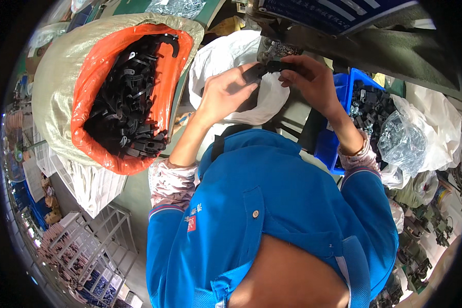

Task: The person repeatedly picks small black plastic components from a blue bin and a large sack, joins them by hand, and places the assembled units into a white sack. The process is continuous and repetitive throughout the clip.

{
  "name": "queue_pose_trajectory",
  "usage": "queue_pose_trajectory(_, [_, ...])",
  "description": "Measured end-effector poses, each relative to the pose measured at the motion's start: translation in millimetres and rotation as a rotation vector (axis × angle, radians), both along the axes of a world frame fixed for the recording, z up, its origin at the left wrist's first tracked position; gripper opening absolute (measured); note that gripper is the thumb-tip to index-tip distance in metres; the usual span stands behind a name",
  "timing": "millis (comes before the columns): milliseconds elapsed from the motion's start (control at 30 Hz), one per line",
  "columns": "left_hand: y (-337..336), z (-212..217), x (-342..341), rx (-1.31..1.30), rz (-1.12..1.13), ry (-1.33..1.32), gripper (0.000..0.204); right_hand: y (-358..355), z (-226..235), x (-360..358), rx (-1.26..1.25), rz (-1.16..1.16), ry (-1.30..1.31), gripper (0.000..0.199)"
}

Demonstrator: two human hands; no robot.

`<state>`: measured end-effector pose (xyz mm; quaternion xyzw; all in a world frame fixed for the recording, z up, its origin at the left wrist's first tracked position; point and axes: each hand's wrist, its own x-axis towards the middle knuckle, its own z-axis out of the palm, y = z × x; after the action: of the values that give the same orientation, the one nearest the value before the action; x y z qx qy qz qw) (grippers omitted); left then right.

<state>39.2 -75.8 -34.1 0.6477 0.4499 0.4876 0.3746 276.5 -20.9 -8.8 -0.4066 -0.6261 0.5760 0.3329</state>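
Observation:
My left hand (226,92) is closed on a flat black part (253,73), pinched between thumb and fingers. Just to its right, my right hand (313,81) grips a small curved black piece (277,66) by its right end. The two black pieces meet or overlap between my hands; I cannot tell whether they are joined. Beneath both hands lies an open white plastic bag (213,59). On the left, a woven sack (56,92) with an orange liner (95,77) holds many curved black parts (126,97).
A blue bin (351,90) with small black parts stands to the right, a see-through bag of metal pieces (403,136) on it. Above and beyond my hands is a machine with a blue sign (333,15). White shelving (95,246) stands at lower left.

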Motion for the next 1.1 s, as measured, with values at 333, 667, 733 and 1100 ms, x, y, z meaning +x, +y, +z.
queue_pose_trajectory(333, [34.4,20.1,-15.2,0.239,-0.105,0.403,0.015,-0.8,3.3,-21.6,0.436,-0.041,-0.177,0.025])
queue_pose_trajectory(667, [77.0,33.7,-23.3,0.37,-0.239,0.53,0.032,15.4,-10.4,-20.2,0.59,-0.168,-0.19,0.02])
queue_pose_trajectory(733, [80.3,35.0,-21.9,0.387,-0.269,0.54,0.036,15.1,-18.1,-16.3,0.527,-0.165,-0.2,0.021])
queue_pose_trajectory(1100, [96.2,40.8,-23.4,0.063,-0.37,0.681,0.033,24.2,-21.6,-13.2,0.187,-0.085,-0.17,0.026])
